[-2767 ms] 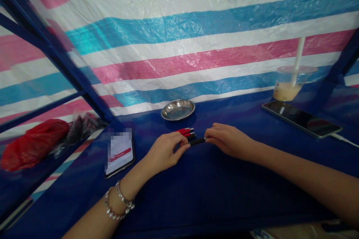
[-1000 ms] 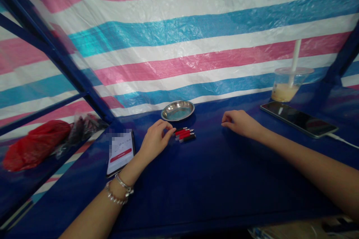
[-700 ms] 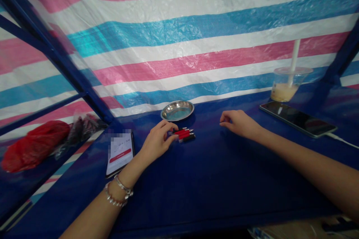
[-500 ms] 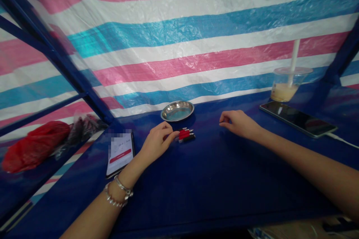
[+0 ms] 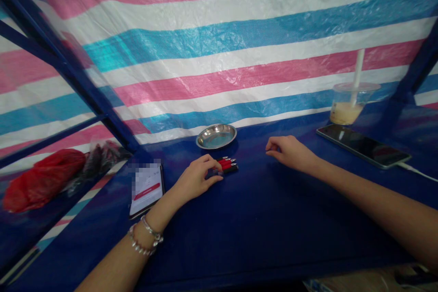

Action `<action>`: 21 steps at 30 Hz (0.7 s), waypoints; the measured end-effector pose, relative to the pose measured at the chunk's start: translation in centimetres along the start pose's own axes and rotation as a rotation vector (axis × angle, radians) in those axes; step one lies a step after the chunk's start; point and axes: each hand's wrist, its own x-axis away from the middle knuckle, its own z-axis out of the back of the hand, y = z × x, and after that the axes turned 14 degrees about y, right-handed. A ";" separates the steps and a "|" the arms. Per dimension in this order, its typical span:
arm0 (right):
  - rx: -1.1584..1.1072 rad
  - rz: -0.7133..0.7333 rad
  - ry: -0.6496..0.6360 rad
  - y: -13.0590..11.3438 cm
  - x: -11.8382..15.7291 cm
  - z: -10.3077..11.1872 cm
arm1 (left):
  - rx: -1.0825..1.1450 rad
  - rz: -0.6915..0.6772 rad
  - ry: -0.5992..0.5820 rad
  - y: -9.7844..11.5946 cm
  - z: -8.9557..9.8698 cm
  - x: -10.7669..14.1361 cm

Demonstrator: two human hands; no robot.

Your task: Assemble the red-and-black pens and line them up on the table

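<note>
Several short red and black pens with silvery tips lie side by side on the blue tabletop. My left hand is at their left ends, thumb and index finger apart. The thumb rests on the near side by the black pen, and the fingers hide the pens' left ends. Further right, my right hand hovers over or rests on the tabletop, fingers curled and thumb against the index finger, with nothing visible in them. A shallow oval metal dish sits just behind the pens.
A lit phone lies left of my left forearm. At the right are a dark phone on a white cable and a plastic cup with a straw. A red bag lies far left. Striped sheeting hangs behind.
My left hand has moved slightly right and nearer to me. Its thumb has dropped from above the pens to their near side, away from the index finger. My right hand has barely moved.
</note>
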 end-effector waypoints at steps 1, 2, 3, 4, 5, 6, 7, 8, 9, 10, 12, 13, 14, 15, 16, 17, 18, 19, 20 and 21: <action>-0.002 0.002 0.003 0.0 0.0 0.0 | 0.000 -0.006 0.001 0.0 0.0 0.0; -0.010 0.003 0.008 0.0 0.0 0.0 | -0.005 -0.010 0.005 0.0 0.0 0.0; -0.026 0.003 0.011 0.0 -0.1 0.0 | -0.013 -0.010 0.010 0.0 0.0 0.0; -0.050 0.002 0.012 -0.1 -0.1 0.0 | -0.022 -0.008 0.014 0.0 0.0 0.0; -0.081 0.002 0.010 -0.1 -0.1 0.0 | -0.033 -0.003 0.016 0.1 -0.1 0.0; -0.120 0.000 0.006 -0.3 -0.1 0.0 | -0.044 0.002 0.017 0.1 -0.1 0.0; -0.163 -0.005 0.000 -0.4 -0.1 0.0 | -0.054 0.006 0.015 0.1 -0.1 0.0; -0.207 -0.014 -0.004 -0.6 0.0 0.0 | -0.062 0.007 0.012 0.1 -0.1 0.0; -0.249 -0.024 -0.007 -0.7 0.0 0.0 | -0.067 0.007 0.006 0.2 -0.1 0.1; -0.289 -0.037 -0.008 -0.9 0.1 0.0 | -0.072 0.007 -0.001 0.3 -0.1 0.1; -0.347 -0.055 -0.008 -1.2 0.2 -0.1 | -0.084 0.007 -0.018 0.4 0.0 0.1; -0.363 -0.058 -0.006 -1.4 0.2 -0.1 | -0.092 0.006 -0.027 0.6 0.0 0.2; -0.373 -0.059 -0.004 -1.5 0.3 -0.1 | -0.102 0.004 -0.034 0.7 0.1 0.2; -0.381 -0.057 -0.004 -1.5 0.3 -0.2 | -0.112 0.001 -0.041 0.8 0.1 0.2; -0.387 -0.056 -0.003 -1.6 0.4 -0.2 | -0.122 -0.002 -0.048 0.9 0.2 0.2; -0.396 -0.055 -0.004 -1.6 0.4 -0.3 | -0.131 -0.005 -0.054 1.0 0.2 0.2; -0.409 -0.055 -0.006 -1.6 0.4 -0.3 | -0.139 -0.007 -0.060 1.1 0.2 0.2; -0.425 -0.057 -0.012 -1.6 0.4 -0.4 | -0.145 -0.010 -0.065 1.3 0.3 0.2; -0.446 -0.060 -0.021 -1.6 0.5 -0.4 | -0.146 -0.012 -0.068 1.4 0.3 0.2; -0.471 -0.064 -0.033 -1.7 0.5 -0.5 | -0.141 -0.015 -0.067 1.5 0.3 0.3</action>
